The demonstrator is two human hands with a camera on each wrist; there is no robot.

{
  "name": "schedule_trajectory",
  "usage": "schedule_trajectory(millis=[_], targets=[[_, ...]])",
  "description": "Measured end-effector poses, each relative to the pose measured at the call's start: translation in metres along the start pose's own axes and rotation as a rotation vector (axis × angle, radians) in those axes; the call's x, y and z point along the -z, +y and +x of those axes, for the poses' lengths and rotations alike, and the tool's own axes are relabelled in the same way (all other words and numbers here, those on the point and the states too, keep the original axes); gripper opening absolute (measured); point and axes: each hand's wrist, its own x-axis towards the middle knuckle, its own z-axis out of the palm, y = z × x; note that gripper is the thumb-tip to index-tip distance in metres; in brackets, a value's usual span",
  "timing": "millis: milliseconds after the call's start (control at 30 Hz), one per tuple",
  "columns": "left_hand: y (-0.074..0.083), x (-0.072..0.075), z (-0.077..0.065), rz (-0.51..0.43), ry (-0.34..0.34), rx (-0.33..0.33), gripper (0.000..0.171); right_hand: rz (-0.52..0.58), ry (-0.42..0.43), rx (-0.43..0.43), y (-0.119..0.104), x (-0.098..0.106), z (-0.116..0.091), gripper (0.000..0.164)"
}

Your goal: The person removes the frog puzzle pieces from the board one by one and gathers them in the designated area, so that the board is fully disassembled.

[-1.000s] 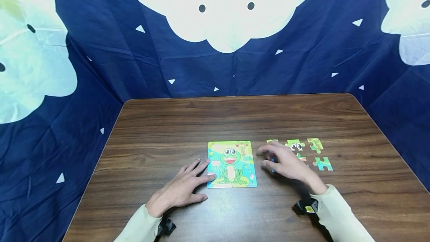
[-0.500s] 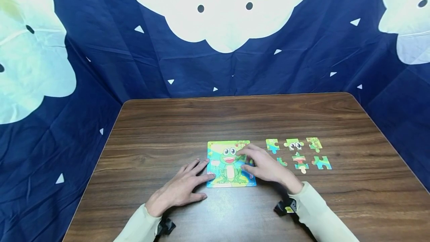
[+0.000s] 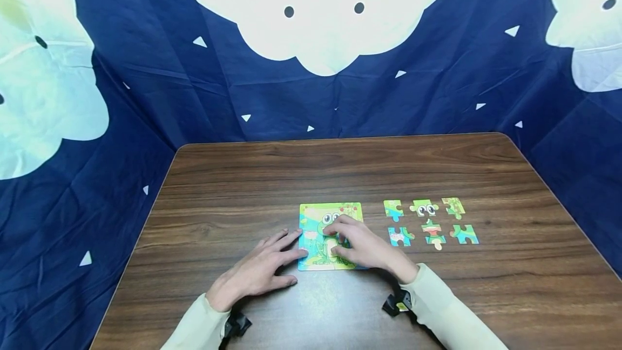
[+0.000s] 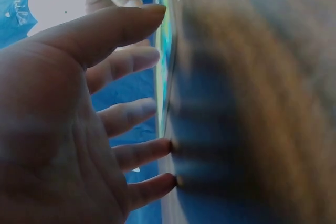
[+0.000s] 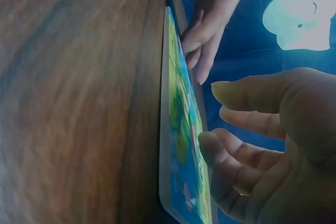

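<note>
A square frog puzzle board [image 3: 316, 220] lies flat on the table, showing a green frog on a yellow and blue ground. My left hand [image 3: 256, 270] rests at its left edge, fingers spread and fairly straight, two fingertips on the board. Over the board's right half is my right hand [image 3: 368, 244], hiding part of the frog. In the right wrist view, the thumb and fingers of the right hand [image 5: 283, 140] are bent but apart, just above the board [image 5: 181, 124], with nothing seen between them.
Right of the board lie several loose jigsaw pieces in two rows, among them one with frog eyes [image 3: 424, 208] and one with a red mouth [image 3: 433, 234]. The wooden table [image 3: 233, 177] ends at a dark blue cloth [image 3: 272, 96] with cloud prints.
My right hand has moved left from beside the loose pieces to over the board, uncovering the pieces. The left hand stays at the board's left edge.
</note>
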Motion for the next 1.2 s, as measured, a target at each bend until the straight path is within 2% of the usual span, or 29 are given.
schedule_trajectory(millis=[167, 400, 567, 800, 1200], targets=[[-0.002, 0.006, -0.002, -0.009, 0.002, -0.017, 0.048, 0.002, -0.012, 0.008, -0.004, -0.004, 0.003, 0.033], [-0.004, 0.01, -0.003, -0.02, -0.028, -0.013, 0.045, -0.029, -0.013, 0.022, -0.008, -0.01, 0.007, 0.034], [-0.004, 0.009, -0.003, -0.009, -0.033, -0.015, 0.045, -0.059, -0.015, -0.009, -0.01, -0.016, 0.009, 0.037], [-0.003, 0.009, -0.001, 0.012, -0.032, -0.02, 0.047, -0.122, -0.032, -0.091, -0.014, -0.022, 0.01, 0.047], [-0.004, 0.009, -0.002, -0.013, -0.035, -0.013, 0.046, -0.193, 0.01, -0.099, -0.015, -0.033, 0.012, 0.068]])
